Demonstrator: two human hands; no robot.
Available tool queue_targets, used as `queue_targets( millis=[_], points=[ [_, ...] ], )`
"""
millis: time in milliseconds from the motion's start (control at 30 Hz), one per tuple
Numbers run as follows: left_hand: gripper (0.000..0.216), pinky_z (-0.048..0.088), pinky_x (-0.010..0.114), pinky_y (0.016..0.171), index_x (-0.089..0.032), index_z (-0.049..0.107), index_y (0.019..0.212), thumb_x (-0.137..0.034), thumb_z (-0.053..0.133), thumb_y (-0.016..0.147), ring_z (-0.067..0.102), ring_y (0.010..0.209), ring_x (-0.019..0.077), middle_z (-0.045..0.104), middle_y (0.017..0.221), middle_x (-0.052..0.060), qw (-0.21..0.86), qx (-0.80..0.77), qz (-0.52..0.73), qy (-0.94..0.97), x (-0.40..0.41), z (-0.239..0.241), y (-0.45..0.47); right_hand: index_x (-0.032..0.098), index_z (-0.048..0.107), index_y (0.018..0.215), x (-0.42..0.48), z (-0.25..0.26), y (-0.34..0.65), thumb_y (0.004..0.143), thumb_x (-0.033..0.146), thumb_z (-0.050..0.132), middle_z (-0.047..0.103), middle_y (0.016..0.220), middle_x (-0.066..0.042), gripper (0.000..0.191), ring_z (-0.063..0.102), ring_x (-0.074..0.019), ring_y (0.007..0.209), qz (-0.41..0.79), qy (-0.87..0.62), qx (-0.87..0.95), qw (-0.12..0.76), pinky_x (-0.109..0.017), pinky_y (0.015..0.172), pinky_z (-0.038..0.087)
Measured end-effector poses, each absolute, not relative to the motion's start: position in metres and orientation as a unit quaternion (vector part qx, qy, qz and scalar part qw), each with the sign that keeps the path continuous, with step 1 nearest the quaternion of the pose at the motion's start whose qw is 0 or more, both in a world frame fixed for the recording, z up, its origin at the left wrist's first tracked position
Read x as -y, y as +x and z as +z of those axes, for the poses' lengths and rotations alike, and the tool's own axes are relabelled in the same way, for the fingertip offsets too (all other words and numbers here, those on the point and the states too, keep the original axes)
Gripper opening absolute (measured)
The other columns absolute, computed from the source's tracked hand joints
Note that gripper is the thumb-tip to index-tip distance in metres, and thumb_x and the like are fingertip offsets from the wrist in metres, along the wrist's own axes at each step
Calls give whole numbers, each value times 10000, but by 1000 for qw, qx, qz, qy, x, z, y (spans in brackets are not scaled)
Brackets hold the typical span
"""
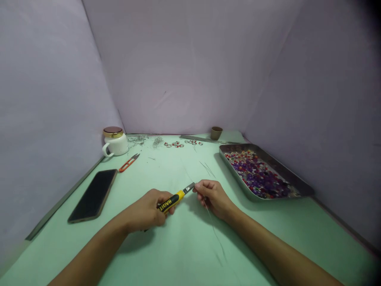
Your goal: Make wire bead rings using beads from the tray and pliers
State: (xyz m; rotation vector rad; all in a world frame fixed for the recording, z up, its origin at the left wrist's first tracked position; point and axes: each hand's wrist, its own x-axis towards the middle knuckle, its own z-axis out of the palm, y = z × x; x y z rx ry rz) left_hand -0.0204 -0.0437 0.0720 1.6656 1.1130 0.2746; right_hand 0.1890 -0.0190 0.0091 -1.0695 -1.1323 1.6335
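Tool [172, 202]: yellow-and-black grip, metal tip, center of table. Left hand [151, 210] fingers wrapped around it; right hand [212, 196] pinches a thin, slightly bent wire [213, 227] at the tip — fingertips partly hide the contact. Bead tray [279, 169] right; phone [93, 195], red snips [129, 163], lidded mug [120, 146] left. Pale green tabletop [178, 254], whitish walls [193, 67] — three sides.
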Motion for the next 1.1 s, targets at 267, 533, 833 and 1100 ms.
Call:
queue_targets(
  millis=[267,533,833,1100],
  points=[
    [226,221,219,505,-166,457,656,-92,406,449,313,564,96,366,607,-44,545,-472,206,662,37,73,-29,138,538,621,16,15,194,650,304,611,410,411,71,184,310,-26,325,737,-384,369,415,-157,303,180],
    [224,284,233,556,-151,469,637,-54,443,437,383,636,113,479,768,-1,598,-443,253,618,35,68,-30,148,482,592,16,14,196,642,252,603,350,441,78,168,258,-23,344,821,-300,320,366,-153,302,129],
    [219,348,259,634,-154,470,618,-72,414,422,432,679,131,516,812,15,590,-444,253,625,37,64,-25,165,430,606,14,14,196,688,248,565,283,445,87,179,189,-30,354,869,-276,252,325,-143,308,99],
    [221,346,244,631,-151,474,628,-45,423,441,433,682,117,516,850,2,603,-429,255,622,35,62,-28,165,398,587,13,15,199,742,238,509,246,440,86,204,140,-35,351,903,-243,201,291,-139,299,82]
  ],
)
